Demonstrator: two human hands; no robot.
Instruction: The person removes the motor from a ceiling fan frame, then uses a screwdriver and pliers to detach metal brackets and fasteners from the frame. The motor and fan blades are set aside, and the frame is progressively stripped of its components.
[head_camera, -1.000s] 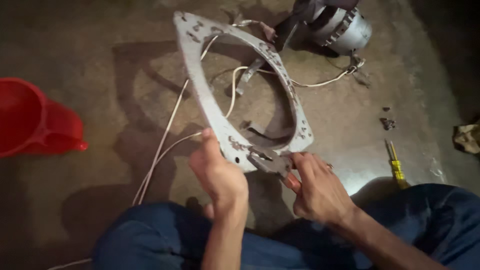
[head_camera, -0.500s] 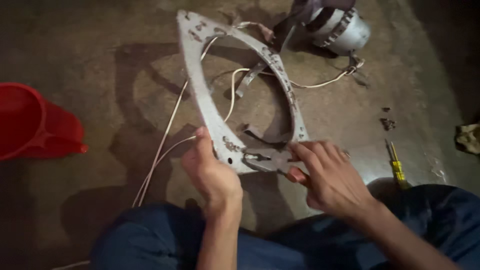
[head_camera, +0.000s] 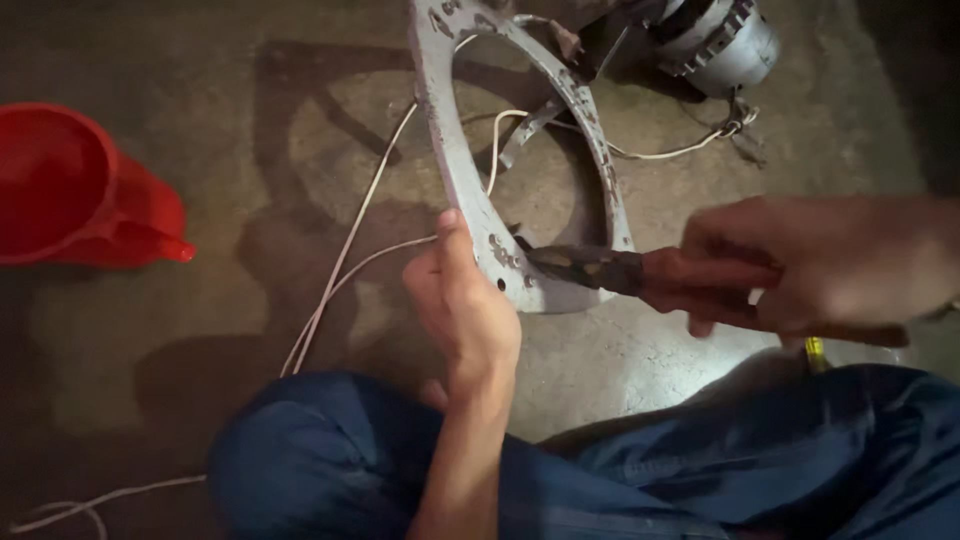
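Right hand has swung out to the right since 0.5 s ago; view sits closer, so ring frame fills more of it. Frame is grey metal, ring-shaped, tilted up off the concrete floor, near edge between the hands. Left hand clamps that near edge, thumb lying up along the flat face, fingers wrapped behind. Right hand is fisted tight around the dark red handles of pliers; plier nose meets the frame's inner edge by the small bolt holes. Whether the nose bites anything: cannot tell. White wire runs under the frame across the floor. Motor lies beyond, top right. Red jug at left, well apart.
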